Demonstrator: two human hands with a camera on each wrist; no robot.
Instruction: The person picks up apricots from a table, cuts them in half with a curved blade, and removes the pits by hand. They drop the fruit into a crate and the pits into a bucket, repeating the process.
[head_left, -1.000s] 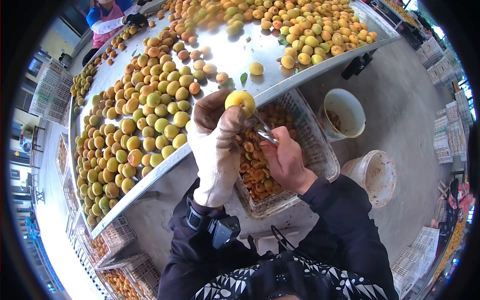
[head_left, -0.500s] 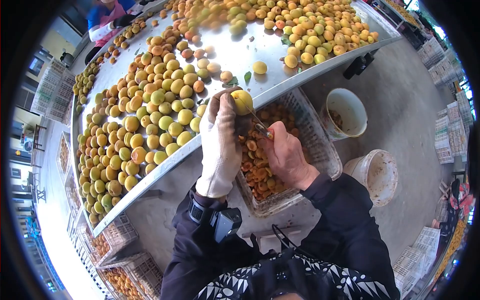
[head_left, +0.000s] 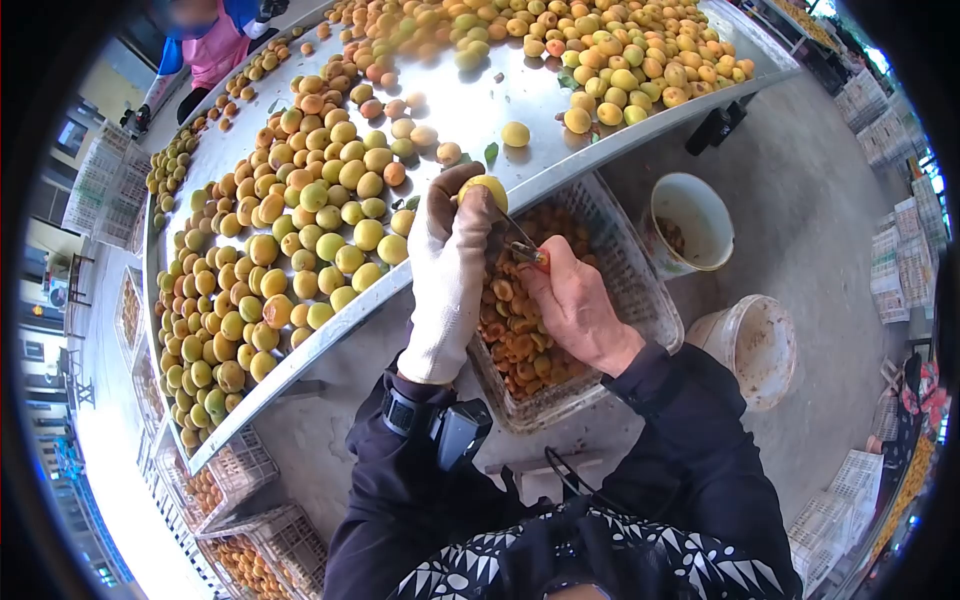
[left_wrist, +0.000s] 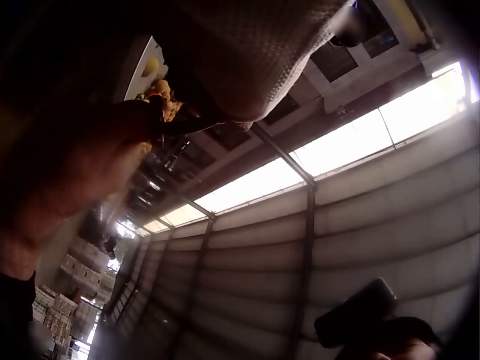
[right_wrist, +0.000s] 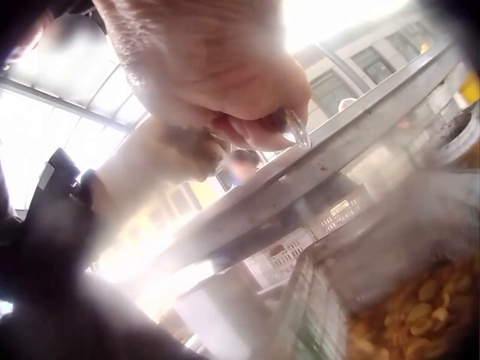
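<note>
My gloved left hand (head_left: 448, 270) holds a yellow apricot (head_left: 487, 187) between thumb and fingers, over the table's near edge. The glove is white with brown-stained fingers. My bare right hand (head_left: 585, 312) grips a small knife (head_left: 540, 260) by its reddish handle, and the thin blade points up to the apricot's near side. The left thumb hides part of the fruit. Beneath both hands sits a plastic crate (head_left: 668, 325) with many cut apricot pieces (head_left: 520, 352) in it. The right wrist view shows the right hand (right_wrist: 217, 67) curled around the knife's shiny metal part (right_wrist: 298, 131).
A metal table (head_left: 450, 98) bears large heaps of whole apricots (head_left: 270, 250). Two pale buckets (head_left: 715, 225) stand right of the crate, one with scraps inside. Crates of apricots (head_left: 250, 565) stand under the table at left. Another person (head_left: 212, 45) is at the far left corner.
The left hand has turned the apricot, and the thumb now covers more of it. The right hand has shifted slightly right and down with the knife. The far person's arm has drawn back from the fruit.
</note>
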